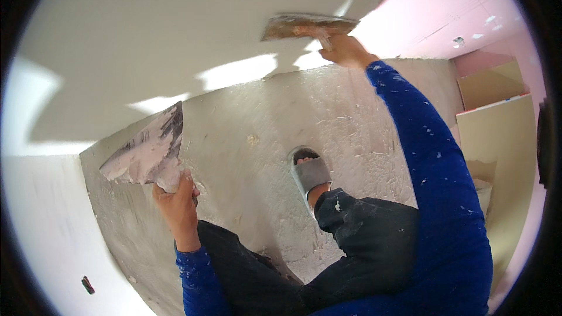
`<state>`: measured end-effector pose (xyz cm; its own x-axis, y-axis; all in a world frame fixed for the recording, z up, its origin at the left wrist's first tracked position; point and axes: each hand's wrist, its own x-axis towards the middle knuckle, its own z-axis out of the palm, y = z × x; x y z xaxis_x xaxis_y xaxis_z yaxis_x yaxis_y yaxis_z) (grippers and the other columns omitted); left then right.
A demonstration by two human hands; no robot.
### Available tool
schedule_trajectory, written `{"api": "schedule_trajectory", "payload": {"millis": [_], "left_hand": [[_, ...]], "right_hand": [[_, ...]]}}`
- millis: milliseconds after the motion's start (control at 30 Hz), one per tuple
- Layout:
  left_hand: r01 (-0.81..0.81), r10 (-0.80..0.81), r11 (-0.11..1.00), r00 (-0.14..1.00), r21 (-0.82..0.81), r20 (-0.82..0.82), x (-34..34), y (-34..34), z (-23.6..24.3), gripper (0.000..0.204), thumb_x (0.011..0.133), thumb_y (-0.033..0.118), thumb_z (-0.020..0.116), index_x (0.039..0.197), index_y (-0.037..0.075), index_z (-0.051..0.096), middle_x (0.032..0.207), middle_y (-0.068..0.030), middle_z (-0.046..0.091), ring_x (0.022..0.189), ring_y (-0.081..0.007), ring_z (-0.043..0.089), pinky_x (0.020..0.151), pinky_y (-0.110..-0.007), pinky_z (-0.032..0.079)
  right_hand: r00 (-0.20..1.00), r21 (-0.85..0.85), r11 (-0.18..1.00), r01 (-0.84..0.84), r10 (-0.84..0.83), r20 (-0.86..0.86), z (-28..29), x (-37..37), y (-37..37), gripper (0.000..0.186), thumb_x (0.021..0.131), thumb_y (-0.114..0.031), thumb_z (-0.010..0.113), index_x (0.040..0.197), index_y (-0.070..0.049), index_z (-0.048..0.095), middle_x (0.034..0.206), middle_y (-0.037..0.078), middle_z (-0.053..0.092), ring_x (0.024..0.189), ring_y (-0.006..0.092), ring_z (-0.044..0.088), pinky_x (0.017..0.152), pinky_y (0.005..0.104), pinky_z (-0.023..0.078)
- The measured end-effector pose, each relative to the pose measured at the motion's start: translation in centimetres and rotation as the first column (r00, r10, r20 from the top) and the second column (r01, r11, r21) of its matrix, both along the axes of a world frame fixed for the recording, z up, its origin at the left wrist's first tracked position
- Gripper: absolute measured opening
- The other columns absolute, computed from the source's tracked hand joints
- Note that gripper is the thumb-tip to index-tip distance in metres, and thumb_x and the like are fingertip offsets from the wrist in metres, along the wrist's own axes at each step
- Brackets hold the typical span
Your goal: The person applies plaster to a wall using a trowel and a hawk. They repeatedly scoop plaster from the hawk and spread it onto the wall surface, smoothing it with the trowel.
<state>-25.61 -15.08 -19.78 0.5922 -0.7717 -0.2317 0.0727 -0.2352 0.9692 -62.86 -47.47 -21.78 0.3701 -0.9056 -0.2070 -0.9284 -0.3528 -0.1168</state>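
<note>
The finishing trowel (310,25) is in the right hand (346,51), whose fingers are wrapped around its handle; its long, stained blade extends leftward from that grip, in front of the pale wall (152,35), though whether it touches the surface is hard to tell. The left hand (177,199), lower and nearer the body, grips a wide putty knife (149,155) by its handle, the flared blade pointing up and away from the fingers and coated with pinkish plaster (146,161). Between and below the hands spreads the rough grey floor (246,134), where a foot in a grey slide sandal (313,177) stands. Blue sleeves (433,140) flecked with white lead to both hands, above dark trousers (369,240). Beyond the right hand is a pink wall (439,6) with whitish patches; to the right of that arm, tan boards (497,134) lean.
</note>
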Motion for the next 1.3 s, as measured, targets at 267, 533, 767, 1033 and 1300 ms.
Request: {"api": "schedule_trajectory", "payload": {"millis": [267,533,767,1033,1300], "left_hand": [[0.003,-0.002,0.999,1.0,-0.039,0.031,0.1,-0.1,0.4,0.02,0.089,0.003,0.064,0.108,0.002,0.058,0.069,-0.001,0.056,0.053,-0.0083,0.051,0.049,-0.024,0.042],[-0.078,0.068,0.992,0.993,0.097,0.101,1.9,-0.3,-1.1,0.025,0.088,0.006,0.067,0.111,0.004,0.057,0.066,-0.0003,0.056,0.049,-0.0083,0.051,0.041,-0.022,0.036],[-0.102,0.099,0.993,0.994,0.06,0.048,2.7,2.7,0.9,0.023,0.087,0.006,0.068,0.108,0.003,0.059,0.068,-0.0008,0.058,0.049,-0.0077,0.052,0.042,-0.02,0.035],[-0.102,0.099,0.991,0.994,0.091,0.039,3.2,3.0,1.7,0.016,0.086,0.003,0.069,0.1,-0.001,0.061,0.076,-0.0017,0.062,0.057,-0.0067,0.055,0.049,-0.021,0.045],[-0.114,0.105,0.989,0.99,0.096,0.097,3.5,2.9,1.3,0.019,0.087,0.006,0.07,0.102,0.0,0.06,0.076,-0.0021,0.062,0.058,-0.0073,0.056,0.048,-0.022,0.043]], "right_hand": [[0.937,0.056,0.964,-0.261,0.267,-0.224,-2.9,2.2,4.1,0.043,0.087,-0.041,0.055,0.093,-0.001,0.072,0.082,0.021,0.071,0.078,0.0343,0.07,0.078,0.0442,0.056],[0.966,0.0,0.98,-0.199,0.196,-0.167,-7.9,7.6,1.8,0.041,0.086,-0.036,0.054,0.091,0.0,0.071,0.083,0.02,0.072,0.078,0.0348,0.071,0.077,0.0458,0.057],[0.958,0.072,0.981,-0.181,0.192,-0.213,-8.8,6.3,4.9,0.038,0.086,-0.034,0.054,0.09,0.0,0.07,0.077,0.019,0.071,0.072,0.0343,0.07,0.071,0.0463,0.057],[0.959,0.036,0.988,-0.148,0.152,-0.238,-9.5,6.2,3.8,0.039,0.085,-0.034,0.052,0.091,0.0,0.071,0.081,0.019,0.072,0.075,0.0356,0.072,0.074,0.0474,0.058],[0.98,-0.011,0.989,-0.146,0.143,-0.139,-7.7,9.6,4.2,0.041,0.088,-0.036,0.051,0.093,0.0,0.07,0.081,0.018,0.072,0.075,0.0347,0.071,0.07,0.0474,0.057]]}}
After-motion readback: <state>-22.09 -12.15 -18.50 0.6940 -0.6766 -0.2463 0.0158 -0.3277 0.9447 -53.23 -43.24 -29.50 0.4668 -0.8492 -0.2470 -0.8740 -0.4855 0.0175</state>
